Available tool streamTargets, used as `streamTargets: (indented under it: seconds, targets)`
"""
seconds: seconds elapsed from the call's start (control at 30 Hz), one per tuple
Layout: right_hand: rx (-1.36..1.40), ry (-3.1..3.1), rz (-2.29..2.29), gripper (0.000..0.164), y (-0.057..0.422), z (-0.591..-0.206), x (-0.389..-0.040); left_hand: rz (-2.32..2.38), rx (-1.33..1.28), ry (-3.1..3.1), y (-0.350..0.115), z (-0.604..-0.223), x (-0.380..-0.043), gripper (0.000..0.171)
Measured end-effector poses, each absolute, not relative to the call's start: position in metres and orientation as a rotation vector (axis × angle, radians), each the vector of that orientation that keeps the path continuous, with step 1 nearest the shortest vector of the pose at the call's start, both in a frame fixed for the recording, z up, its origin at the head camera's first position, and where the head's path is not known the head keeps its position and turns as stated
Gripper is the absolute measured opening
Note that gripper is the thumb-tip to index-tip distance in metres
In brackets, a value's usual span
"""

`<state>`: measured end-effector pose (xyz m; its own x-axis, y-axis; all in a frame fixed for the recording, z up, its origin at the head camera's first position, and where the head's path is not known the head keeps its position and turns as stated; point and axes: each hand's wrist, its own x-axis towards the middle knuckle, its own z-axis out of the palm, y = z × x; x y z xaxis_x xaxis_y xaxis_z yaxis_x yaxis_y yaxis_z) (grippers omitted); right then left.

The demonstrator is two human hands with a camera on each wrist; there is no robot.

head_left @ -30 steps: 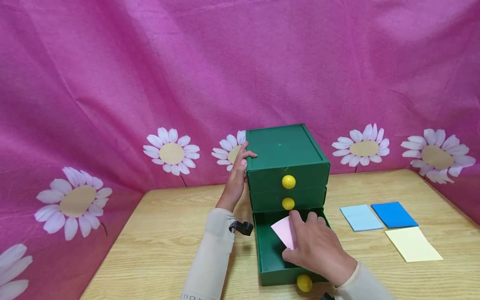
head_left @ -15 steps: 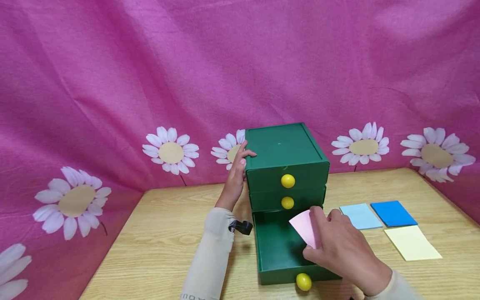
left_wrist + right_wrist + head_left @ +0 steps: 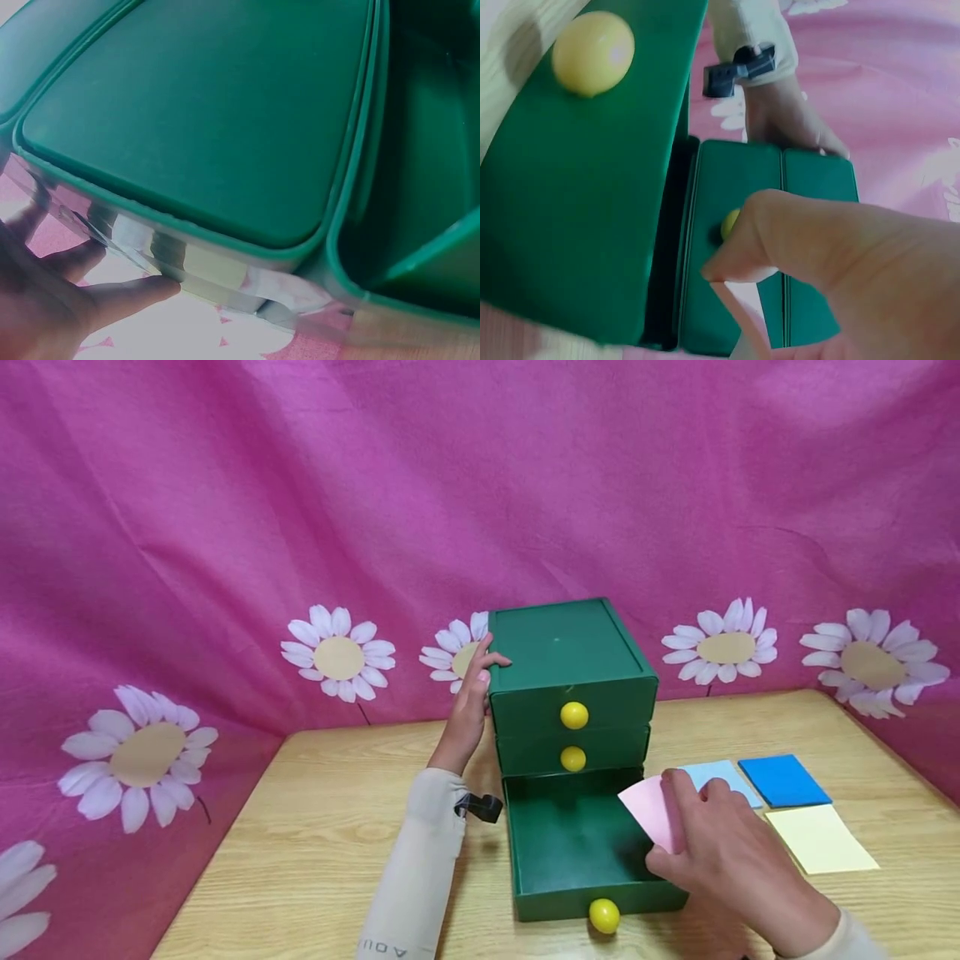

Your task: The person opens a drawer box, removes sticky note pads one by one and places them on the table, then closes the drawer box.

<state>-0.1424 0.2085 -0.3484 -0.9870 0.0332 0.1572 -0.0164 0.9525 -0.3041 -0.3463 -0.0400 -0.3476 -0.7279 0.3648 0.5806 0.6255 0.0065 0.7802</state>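
My right hand pinches a pink pad of sticky notes between thumb and fingers, above the right side of the pulled-out bottom drawer. In the right wrist view the pad's edge shows below the thumb. The drawer belongs to a green drawer unit with yellow ball knobs; its two upper drawers are closed. My left hand rests with extended fingers against the unit's left side, fingertips at the top edge. In the left wrist view, the left fingers touch the clear side wall.
To the right on the wooden table lie a light blue pad, partly behind my right hand, a dark blue pad and a pale yellow pad. A pink cloth with daisies hangs behind.
My right hand has lifted the pink sticky note pad out of the bottom drawer's middle and moved it right, toward the drawer's right edge. My left hand has stayed against the unit.
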Motion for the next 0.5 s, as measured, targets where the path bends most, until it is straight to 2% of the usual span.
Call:
streamTargets:
  seconds: [0.13, 0.33, 0.5]
  targets:
    - [0.018, -2.907, 0.439, 0.083, 0.22, -0.351, -0.144, -1.789, -1.007, -2.089, -0.042, -0.351, -0.347, 0.045]
    - [-0.012, -2.928, 0.489, 0.088, 0.228, -0.35, -0.147, -1.781, -1.006, -2.087, -0.042, -0.352, -0.346, 0.045]
    - [-0.048, -2.935, 0.503, 0.08, 0.236, -0.351, -0.148, -1.78, -1.019, -2.084, -0.039, -0.349, -0.347, 0.045]
